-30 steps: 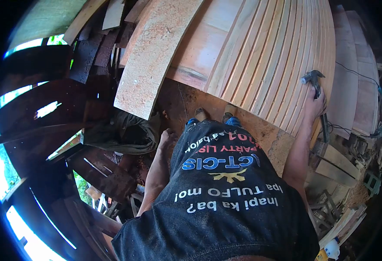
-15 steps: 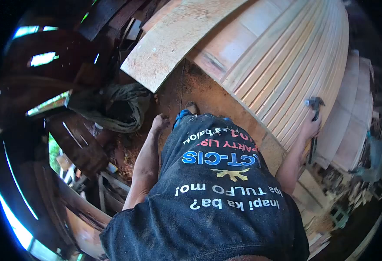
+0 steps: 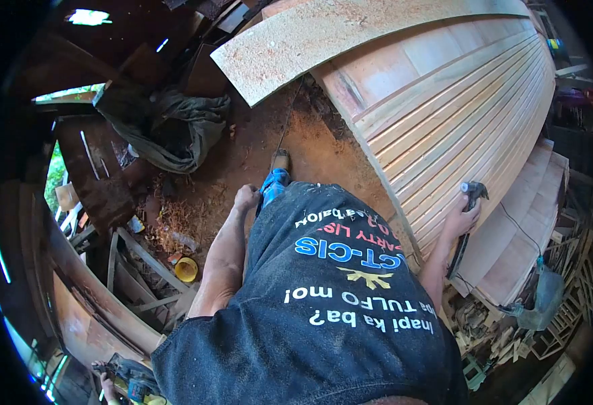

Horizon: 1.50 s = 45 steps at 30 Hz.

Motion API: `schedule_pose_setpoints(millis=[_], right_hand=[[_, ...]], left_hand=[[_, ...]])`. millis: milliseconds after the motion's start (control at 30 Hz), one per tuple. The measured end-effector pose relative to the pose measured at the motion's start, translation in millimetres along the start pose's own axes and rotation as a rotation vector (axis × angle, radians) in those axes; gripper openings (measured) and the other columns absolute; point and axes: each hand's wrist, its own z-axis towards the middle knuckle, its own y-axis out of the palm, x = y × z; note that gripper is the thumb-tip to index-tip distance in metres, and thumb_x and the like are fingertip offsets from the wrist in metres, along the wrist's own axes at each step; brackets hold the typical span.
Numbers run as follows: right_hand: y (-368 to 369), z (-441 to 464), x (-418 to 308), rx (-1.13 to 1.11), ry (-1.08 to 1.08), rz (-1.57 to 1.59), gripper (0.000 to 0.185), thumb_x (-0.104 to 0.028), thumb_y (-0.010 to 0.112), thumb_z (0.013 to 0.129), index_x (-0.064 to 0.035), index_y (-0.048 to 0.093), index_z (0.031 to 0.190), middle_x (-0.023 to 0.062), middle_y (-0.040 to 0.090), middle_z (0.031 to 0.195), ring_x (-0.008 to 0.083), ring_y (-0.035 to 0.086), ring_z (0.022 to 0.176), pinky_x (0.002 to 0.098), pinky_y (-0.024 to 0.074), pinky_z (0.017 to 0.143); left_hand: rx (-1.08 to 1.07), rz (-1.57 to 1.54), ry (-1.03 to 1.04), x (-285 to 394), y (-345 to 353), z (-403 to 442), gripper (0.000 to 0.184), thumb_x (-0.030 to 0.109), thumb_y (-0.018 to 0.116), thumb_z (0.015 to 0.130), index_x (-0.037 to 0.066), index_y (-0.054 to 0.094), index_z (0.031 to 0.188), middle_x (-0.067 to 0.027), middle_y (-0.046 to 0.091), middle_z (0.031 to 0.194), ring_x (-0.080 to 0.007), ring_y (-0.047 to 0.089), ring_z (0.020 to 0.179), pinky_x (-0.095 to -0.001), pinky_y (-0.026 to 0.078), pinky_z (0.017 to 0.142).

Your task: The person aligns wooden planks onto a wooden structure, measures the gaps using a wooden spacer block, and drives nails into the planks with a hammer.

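nearest of all, below the slatted panel [image 3: 465,128], a black cloth shirt [image 3: 290,297] is bulging, its weave showing pale dust and its front carrying white, blue, yellow and red print. at the panel's lower right edge, the right hand [image 3: 461,217] is wrapping its fingers firmly around the hammer [image 3: 474,190]; the metal head is poking out above the fist, pale at the striking face, and the straight dark handle is slanting out below. whether the hammer is touching the wood i cannot tell. well to the left of the panel, the left hand [image 3: 246,196] is hanging beside a blue trouser leg [image 3: 273,183], fingers curling inward; how tightly they are closing i cannot tell.

the panel itself is swelling in a curve, its smooth tan strips running side by side with narrow grooves between and drawing together toward the far end. left of it, brown earthen floor [image 3: 310,138] is showing a powdery orange surface, and farther left a dark cloth [image 3: 205,128] is lying in crumpled folds. right of the panel, thin flat sheets [image 3: 506,233] are overlapping. along the panel's upper side, a long curving board [image 3: 310,47] is stretching, its pale face speckled with sawdust.
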Motion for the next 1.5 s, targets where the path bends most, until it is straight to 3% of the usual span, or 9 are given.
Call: schedule_pose_setpoints(millis=[267,433,633,767,867,1100,1333,1467,1500], right_hand=[[0,2,1,-0.019,0.007,0.006,0.057,-0.047,0.056,0.091,-0.0081,0.054,0.133,0.0165,0.056,0.131,0.0352,0.052,0.12,0.0492,0.0362,0.101],[-4,1,-2,-0.018,0.022,0.02,0.056,-0.048,0.055,0.092,-0.0092,0.054,0.133,0.0162,0.056,0.13,0.0352,0.051,0.12,0.0496,0.0352,0.101],[0,1,2,-0.007,0.034,0.05,0.055,-0.048,0.055,0.091,-0.0104,0.055,0.131,0.0137,0.056,0.131,0.0334,0.051,0.121,0.0519,0.0313,0.102],[-1,1,0,-0.012,0.056,0.052,0.054,-0.047,0.055,0.092,-0.0113,0.055,0.132,0.0128,0.056,0.131,0.0321,0.051,0.121,0.053,0.0294,0.103],[-2,0,-2,-0.003,0.055,0.054,0.052,-0.046,0.055,0.092,-0.0132,0.054,0.133,0.0134,0.056,0.131,0.0336,0.051,0.121,0.0539,0.0315,0.102],[-3,-2,-4,0.038,0.111,0.06,0.05,-0.043,0.055,0.093,-0.0146,0.052,0.134,0.0142,0.054,0.133,0.033,0.049,0.124,0.0559,0.0254,0.108],[-11,-3,-7,0.043,0.132,0.091,0.051,-0.033,0.06,0.088,-0.0087,0.052,0.132,0.0173,0.051,0.134,0.0347,0.046,0.125,0.0551,0.0226,0.109],[-14,-2,-8,0.06,0.132,0.101,0.05,-0.032,0.061,0.087,-0.0086,0.053,0.13,0.0169,0.052,0.132,0.0336,0.047,0.124,0.0553,0.023,0.11],[-15,-1,-8,0.055,0.136,0.112,0.049,-0.032,0.061,0.087,-0.0086,0.053,0.129,0.0169,0.052,0.132,0.0333,0.047,0.124,0.0554,0.0232,0.11]], left_hand=[[0.016,-0.079,0.021,17,-1,7,0.034,0.032,0.057,0.085,0.002,0.069,0.094,-0.0248,0.067,0.097,-0.0405,0.064,0.098,-0.0477,0.051,0.085],[0.035,-0.452,0.142,82,-29,-10,0.03,0.031,0.062,0.088,0.002,0.066,0.087,-0.004,0.064,0.077,-0.0132,0.054,0.063,-0.0296,0.043,0.057],[-0.214,-0.814,0.281,230,-100,-72,0.037,0.04,0.06,0.093,0.007,0.066,0.109,-0.0015,0.065,0.085,-0.0047,0.042,0.056,-0.0229,0.034,0.049],[-0.374,-1.131,0.358,292,-110,-82,0.046,0.049,0.057,0.093,0.008,0.06,0.115,0.0026,0.06,0.089,-0.005,0.03,0.051,-0.0217,0.026,0.046],[-0.367,-1.179,0.343,320,-98,-77,0.049,0.051,0.064,0.089,0.007,0.058,0.109,0.0054,0.041,0.062,-0.0048,0.031,0.048,-0.0216,0.025,0.043],[-0.347,-1.139,0.298,334,-86,-60,0.031,0.04,0.067,0.089,0.014,0.052,0.081,0.0067,0.037,0.052,-0.0065,0.032,0.038,-0.0241,0.025,0.036],[-0.182,-0.966,0.273,357,-93,-83,0.037,0.041,0.067,0.088,0.016,0.05,0.067,0.0025,0.043,0.049,-0.01,0.042,0.037,-0.0269,0.032,0.034],[-0.38,-1.078,0.25,339,-86,-47,0.038,0.043,0.064,0.089,0.012,0.055,0.07,-0.0003,0.047,0.051,-0.0161,0.05,0.041,-0.0288,0.04,0.036],[-0.548,-1.131,0.199,345,-94,-65,0.035,0.043,0.062,0.09,0.012,0.058,0.075,-0.0003,0.048,0.054,-0.0172,0.052,0.044,-0.0291,0.042,0.04]])
